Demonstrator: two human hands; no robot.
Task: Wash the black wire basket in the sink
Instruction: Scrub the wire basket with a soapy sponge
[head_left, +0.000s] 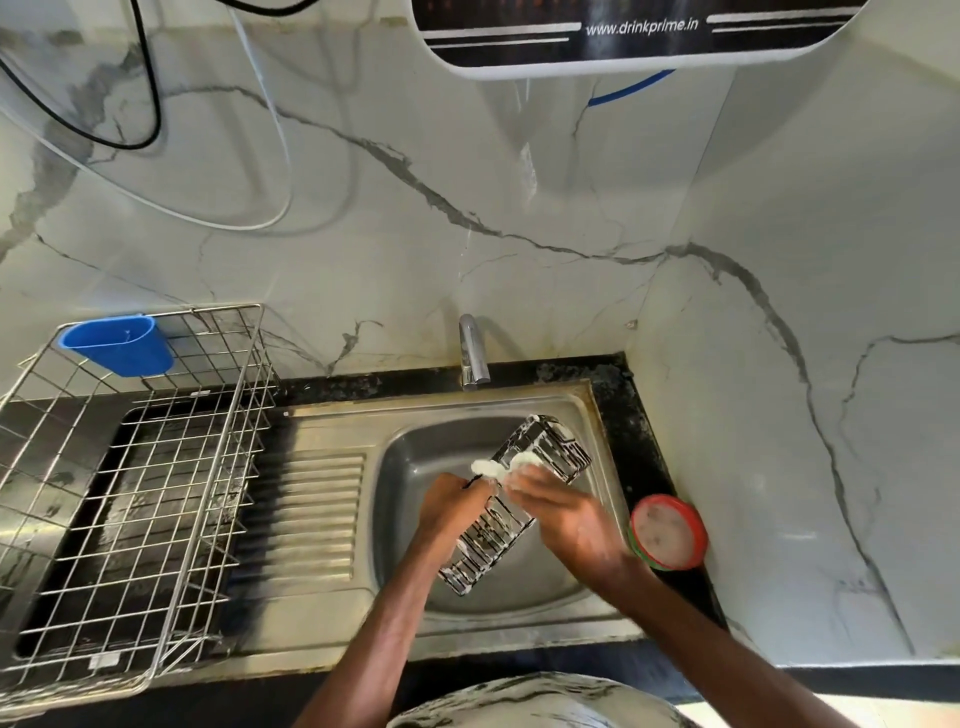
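1. From the head camera, the fingers first. On the left hand (451, 508), the fingers (480, 487) are curled round a long-side rim wire of the basket (485, 552) and grip it. The right hand (569, 522) lays its fingers (525, 489) close together and fairly straight, pressed on the wires under a lump of foam (523, 460). I can't tell whether a scrub pad sits beneath them.
2. The basket is held slanted over the sink (415, 467), one short end up towards the tap (470, 353) and the other low near the front. I can't make out whether the low end touches the bowl.
3. I'd judge it light and stiff, open wire that won't bend under rubbing. It looks slippery with all that soap. The safest hold looks to be fingers hooked through the rim wires on a long side, not a flat pinch.
4. It is a long, narrow, rectangular piece in black wire, streaked white with suds, thickest at the raised end.
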